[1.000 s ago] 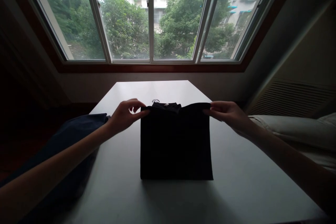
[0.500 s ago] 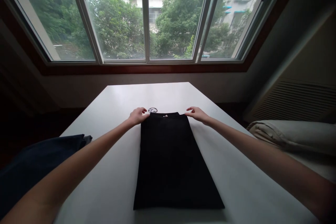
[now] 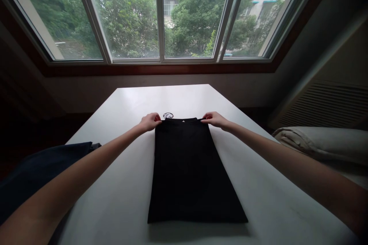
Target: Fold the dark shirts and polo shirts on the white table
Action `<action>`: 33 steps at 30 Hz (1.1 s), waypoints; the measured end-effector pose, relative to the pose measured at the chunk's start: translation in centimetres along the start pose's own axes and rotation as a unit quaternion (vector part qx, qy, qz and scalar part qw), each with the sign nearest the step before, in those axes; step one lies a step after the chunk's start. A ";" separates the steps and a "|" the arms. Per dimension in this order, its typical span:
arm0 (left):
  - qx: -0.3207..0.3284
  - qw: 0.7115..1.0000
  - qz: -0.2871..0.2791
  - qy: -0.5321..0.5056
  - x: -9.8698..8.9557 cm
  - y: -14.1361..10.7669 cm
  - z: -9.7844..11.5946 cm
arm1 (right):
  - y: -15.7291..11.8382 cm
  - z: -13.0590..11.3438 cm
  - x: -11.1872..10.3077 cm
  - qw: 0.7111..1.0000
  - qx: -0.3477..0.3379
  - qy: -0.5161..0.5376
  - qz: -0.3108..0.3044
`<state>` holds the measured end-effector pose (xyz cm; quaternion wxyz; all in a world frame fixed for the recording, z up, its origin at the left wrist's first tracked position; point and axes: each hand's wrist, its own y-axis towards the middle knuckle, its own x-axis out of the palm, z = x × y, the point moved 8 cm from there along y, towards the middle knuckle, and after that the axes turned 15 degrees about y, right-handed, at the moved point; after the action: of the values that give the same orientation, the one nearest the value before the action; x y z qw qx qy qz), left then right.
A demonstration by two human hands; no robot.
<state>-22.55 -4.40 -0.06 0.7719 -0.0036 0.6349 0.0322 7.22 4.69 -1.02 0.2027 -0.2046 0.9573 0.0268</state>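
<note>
A black shirt point(image 3: 192, 172), folded into a long panel, lies flat on the white table point(image 3: 115, 199) with its collar end away from me. At its far left corner my left hand point(image 3: 151, 121) is closed, thumb and fingers pinching the cloth. My right hand point(image 3: 215, 119) pinches the far right corner in the same way. Between the hands, a small pale label shows at the neckline. Just beyond the collar, near my left hand, sits a small dark ring-shaped item with something whitish in it point(image 3: 168, 115); its kind is unclear.
Dark blue folded cloth point(image 3: 51, 160) lies at the left edge of the table, partly behind my left forearm. On the right is a rolled beige cloth or bedding point(image 3: 324, 141). A wide window point(image 3: 161, 61) stands behind the table's far edge.
Both hands have closed their fingers on the shirt's far corners, where they were looser before. The far edge looks slightly lifted. The view has tilted a little downward.
</note>
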 end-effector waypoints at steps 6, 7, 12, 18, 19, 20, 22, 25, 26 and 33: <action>0.017 0.998 0.056 0.015 -3.9 -0.6 0.0 | 0.4 -2.8 -1.5 0.998 -0.056 0.012 0.024; 0.019 0.998 0.059 0.021 -4.2 -0.6 0.0 | 0.5 -3.0 -1.6 0.998 -0.062 0.008 0.030; 0.013 0.983 0.149 0.110 -5.5 -0.7 0.1 | 0.7 -2.8 -1.8 0.989 -0.044 -0.096 0.103; 0.021 0.972 0.175 0.155 -5.4 -2.7 -0.4 | -1.7 -1.2 -2.2 0.982 -0.019 -0.161 0.099; 0.028 0.974 0.165 0.155 -5.0 -3.5 -0.2 | -2.5 -0.6 -2.3 0.984 -0.010 -0.154 0.084; 0.037 0.976 0.152 0.154 -4.5 -4.4 0.0 | -3.2 0.1 -2.2 0.988 0.002 -0.142 0.067; 0.068 0.980 0.120 0.145 -3.1 -6.6 1.1 | -4.8 1.7 -1.8 0.994 0.037 -0.103 0.022; 0.130 0.982 0.062 0.121 -0.7 -10.1 3.3 | -7.2 3.3 -0.7 0.996 0.075 -0.040 -0.033; 0.149 0.982 0.041 0.113 0.0 -11.1 4.0 | -7.8 3.6 -0.4 0.995 0.081 -0.026 -0.043; 0.195 0.972 -0.069 0.108 2.0 -14.1 7.2 | -10.9 3.8 0.6 0.993 0.093 0.031 -0.072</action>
<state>-14.35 -18.06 -1.09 0.6849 0.0998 0.7067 -0.1466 12.57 -5.00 -4.42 0.1926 -0.2545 0.9440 -0.0831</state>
